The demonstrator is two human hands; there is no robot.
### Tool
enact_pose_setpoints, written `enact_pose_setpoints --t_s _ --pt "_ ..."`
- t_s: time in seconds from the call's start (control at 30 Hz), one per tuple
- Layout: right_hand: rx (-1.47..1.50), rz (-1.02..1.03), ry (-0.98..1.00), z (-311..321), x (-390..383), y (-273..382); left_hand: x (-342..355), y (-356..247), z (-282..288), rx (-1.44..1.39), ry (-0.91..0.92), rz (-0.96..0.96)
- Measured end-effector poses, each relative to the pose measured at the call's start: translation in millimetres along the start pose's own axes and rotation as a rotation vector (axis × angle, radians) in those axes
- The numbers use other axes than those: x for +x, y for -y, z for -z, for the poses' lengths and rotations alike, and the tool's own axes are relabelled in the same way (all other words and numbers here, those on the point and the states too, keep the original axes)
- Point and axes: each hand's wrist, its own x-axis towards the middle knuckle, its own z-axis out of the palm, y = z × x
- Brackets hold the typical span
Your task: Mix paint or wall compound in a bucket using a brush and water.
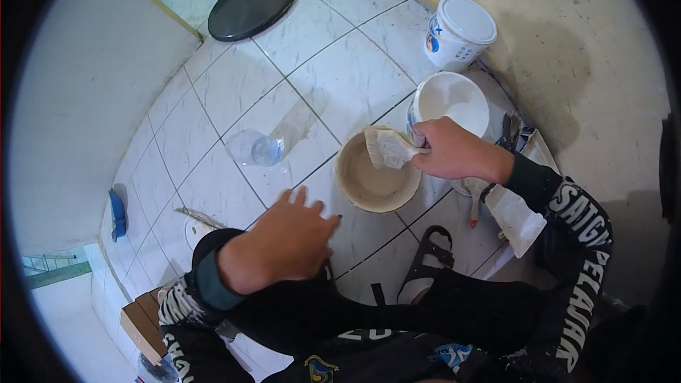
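Note:
Gripped in my right hand (pixel 454 152) is a wide, paint-whitened brush (pixel 389 147), its bristles over the rim of a round beige container (pixel 376 184) with a pale, cloudy inside. My left hand (pixel 280 237) hangs lower left of that container, fingers apart and holding nothing. Just behind the brush stands an open white bucket (pixel 454 96), partly hidden by my right hand. A clear plastic bottle or cup (pixel 255 149) is on the tiles to the left of the beige container.
A lidded white bucket (pixel 461 25) stands by the beige wall (pixel 567 42). Tools (pixel 474 213) and a pale tray (pixel 518 220) lie right of my hand. A black chair-like object (pixel 252 3) is ahead, a blue object (pixel 117 213) and cardboard (pixel 142 323) at left. My sandalled foot (pixel 429 255) is below.

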Motion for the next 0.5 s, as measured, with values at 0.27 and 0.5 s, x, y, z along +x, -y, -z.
enact_pose_setpoints --t_s 0.27,0.5 --pt "-0.403 0.000 0.173 -76.2 29.0 -7.8 -13.1 -5.9 18.5 0.040 0.000 -0.178" --pt "-0.484 0.222 0.017 -93.9 41.9 -26.8 -35.5 -8.6 20.1 0.009 -0.097 -0.164"
